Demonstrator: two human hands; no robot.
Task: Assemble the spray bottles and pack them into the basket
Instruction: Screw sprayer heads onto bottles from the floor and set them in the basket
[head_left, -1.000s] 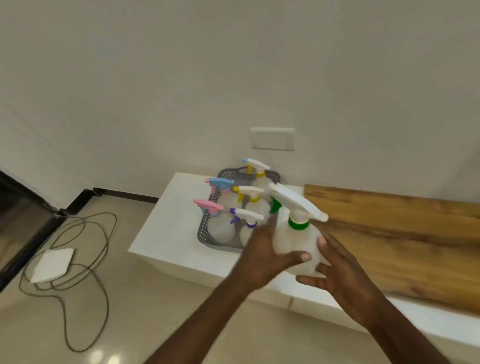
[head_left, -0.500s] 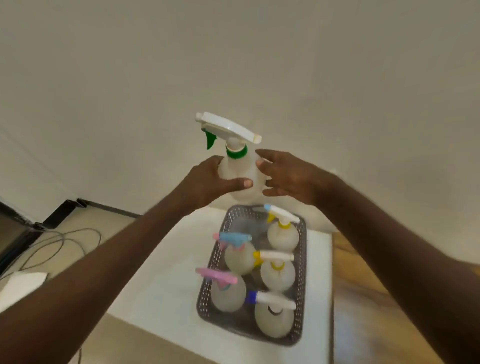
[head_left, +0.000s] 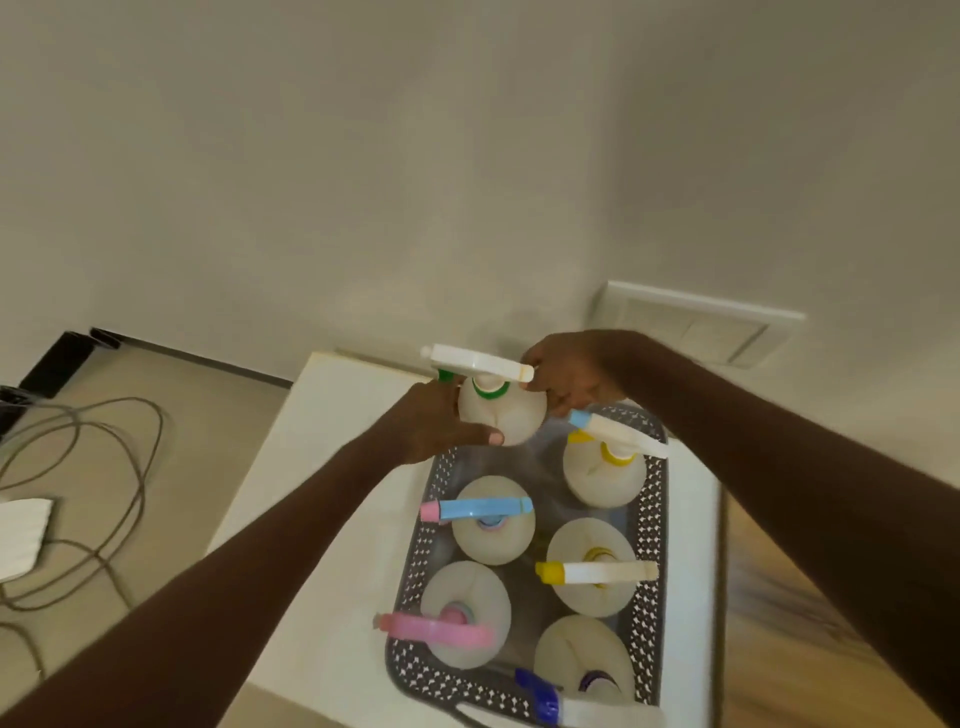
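Head view, looking steeply down: a white spray bottle with a green collar (head_left: 501, 413) is held between both hands at the far left corner of the grey perforated basket (head_left: 652, 525), its round body at about rim level, upright, its white trigger head pointing left. The left hand (head_left: 434, 426) grasps the bottle's left side, thumb curled across the near face of the body, forearm reaching up from the lower left of the picture. The right hand (head_left: 569, 376) is on the bottle's right side behind the trigger head, fingers curled against the shoulder of the bottle; its forearm comes in from the right edge. No label or writing can be read on any bottle.

Five more bottles stand in the basket: one with a yellow collar and white head (head_left: 605, 467) at the far right, just below the right hand; one with a blue head and pink nozzle (head_left: 491, 519); one with a white head and yellow nozzle (head_left: 592, 571); one with a pink head (head_left: 462, 616); and one with a dark blue nozzle (head_left: 582, 665) nearest the camera.

The basket sits on a white tabletop (head_left: 322, 467). A wall switch plate (head_left: 691, 325) shows behind the right arm, and grey cable (head_left: 104, 499) loops on the floor to the left.
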